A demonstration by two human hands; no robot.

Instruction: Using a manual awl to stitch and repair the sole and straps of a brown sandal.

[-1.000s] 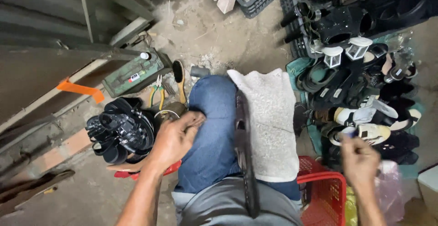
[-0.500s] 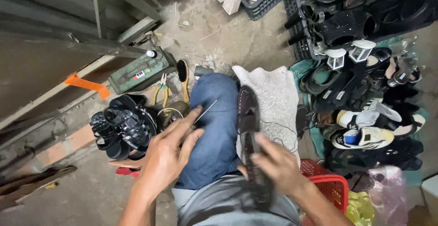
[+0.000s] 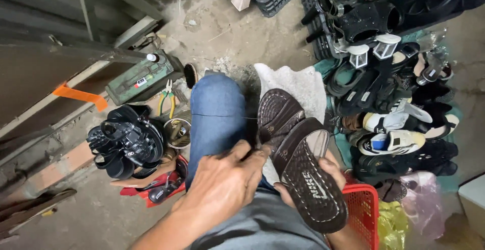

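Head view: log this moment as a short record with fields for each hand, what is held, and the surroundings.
left hand: pinched at the edge of the brown sandal, fingertips closed on something too small to tell
right hand: under the sandal, gripping it from beneath
sandal: dark brown slide with textured footbed, resting over the knee in blue jeans
left of knee: pile of black sandals, pliers, green box
right of knee: white cloth, heap of shoes, red basket

A dark brown woven-strap sandal (image 3: 298, 154) lies tilted across the lap, sole edge up, over a white cloth.
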